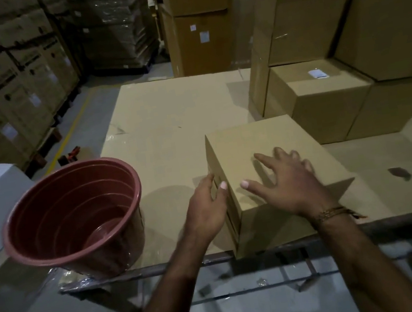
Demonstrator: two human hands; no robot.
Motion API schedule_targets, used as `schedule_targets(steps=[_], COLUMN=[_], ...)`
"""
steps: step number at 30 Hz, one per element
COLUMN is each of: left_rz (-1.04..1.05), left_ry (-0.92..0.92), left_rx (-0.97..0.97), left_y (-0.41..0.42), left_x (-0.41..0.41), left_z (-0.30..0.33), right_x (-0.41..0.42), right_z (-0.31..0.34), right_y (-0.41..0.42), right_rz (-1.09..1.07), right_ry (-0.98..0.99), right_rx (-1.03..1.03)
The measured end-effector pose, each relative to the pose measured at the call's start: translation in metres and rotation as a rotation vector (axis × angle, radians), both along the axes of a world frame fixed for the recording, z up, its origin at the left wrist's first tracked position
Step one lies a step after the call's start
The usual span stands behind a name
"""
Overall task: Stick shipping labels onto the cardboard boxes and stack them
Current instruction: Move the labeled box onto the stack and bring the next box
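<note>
Box (269, 172) is sitting at the worktop's (165, 113) near edge right under my hands, my right hand (288, 186) hovering spread over its top, my left hand (206, 201) cupping its left face, the stack (324, 94) lying further right.

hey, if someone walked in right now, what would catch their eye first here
Probably the big reddish bucket at the table's near left corner, the only strong colour here. Next, the two hands on the plain cardboard box at the near edge: left hand on its side, right hand spread over its top. Stacked boxes fill the far right.
</note>
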State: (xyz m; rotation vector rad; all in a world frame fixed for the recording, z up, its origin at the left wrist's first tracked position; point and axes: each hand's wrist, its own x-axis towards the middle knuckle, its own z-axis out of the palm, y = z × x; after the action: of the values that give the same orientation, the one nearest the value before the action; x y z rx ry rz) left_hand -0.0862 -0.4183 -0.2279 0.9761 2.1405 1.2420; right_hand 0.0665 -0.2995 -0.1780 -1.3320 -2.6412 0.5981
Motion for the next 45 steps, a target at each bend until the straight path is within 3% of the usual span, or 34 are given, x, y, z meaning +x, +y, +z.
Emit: schedule_targets(steps=[3,9,16,21,34,39,45], left_rz=[-0.001,-0.053,-0.14,-0.102,0.201,0.163,0.115], left_ry=[-0.082,-0.425,-0.827,-0.787,-0.844,-0.792,-0.741], left_rx=[-0.035,0.005,0.196,0.164,0.03,0.048,0.028], left_y=[0.008,0.022,0.042,0.057,0.078,0.081,0.096], left_x=[0.001,-0.001,0.005,-0.004,-0.011,0.003,0.017], left_z=[-0.008,-0.019,0.005,0.01,-0.049,-0.038,-0.042], right_x=[-0.008,-0.031,-0.042,-0.041,-0.048,-0.037,-0.008], right_z=[-0.008,-0.022,-0.022,-0.02,-0.018,-0.019,-0.006], right_y=[0.001,-0.002,-0.005,0.002,0.007,0.017,0.041], right_rz=[0.005,-0.002,-0.026,-0.062,0.198,0.196,0.058], right_ry=[-0.017,-0.095,0.089,0.245,-0.198,-0.114,0.153], right_rx=[0.029,0.186,0.236,0.191,0.24,0.304,0.31])
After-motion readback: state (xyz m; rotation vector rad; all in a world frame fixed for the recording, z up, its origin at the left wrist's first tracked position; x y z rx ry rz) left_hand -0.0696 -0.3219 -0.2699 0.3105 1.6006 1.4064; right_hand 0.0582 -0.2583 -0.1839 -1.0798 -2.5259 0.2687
